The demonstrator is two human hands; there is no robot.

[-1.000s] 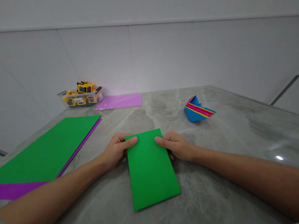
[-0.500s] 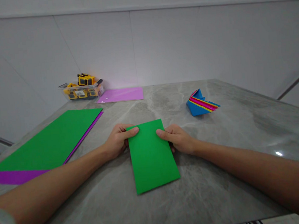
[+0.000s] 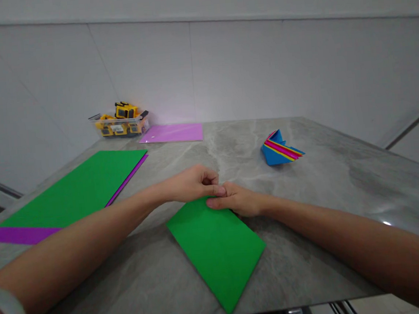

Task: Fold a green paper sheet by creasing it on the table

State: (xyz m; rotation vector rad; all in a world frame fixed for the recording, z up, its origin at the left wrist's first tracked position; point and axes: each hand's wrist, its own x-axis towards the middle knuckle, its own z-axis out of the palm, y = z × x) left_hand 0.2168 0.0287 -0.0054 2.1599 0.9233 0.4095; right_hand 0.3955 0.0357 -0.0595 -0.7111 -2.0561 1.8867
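Observation:
A rectangle of green paper point(image 3: 219, 246), tilted with one corner toward me, is held above the near part of the table. My right hand point(image 3: 240, 198) grips its far corner, thumb on top and fingers underneath. My left hand point(image 3: 197, 182) is closed at the same corner, its thumb and fingertips pinching right beside the right thumb. The fingertips of both hands meet there and hide the corner itself.
Large green sheets point(image 3: 76, 188) lie over a purple sheet point(image 3: 25, 235) at left. A clear bin of yellow toy trucks point(image 3: 122, 125) and a pink sheet point(image 3: 174, 133) are at the back. A folded blue paper model with coloured stripes point(image 3: 280, 149) stands right on the grey table point(image 3: 336, 180).
The green paper has turned so a corner points toward me. My left hand has moved right from the paper's left edge to the far corner, meeting my right hand.

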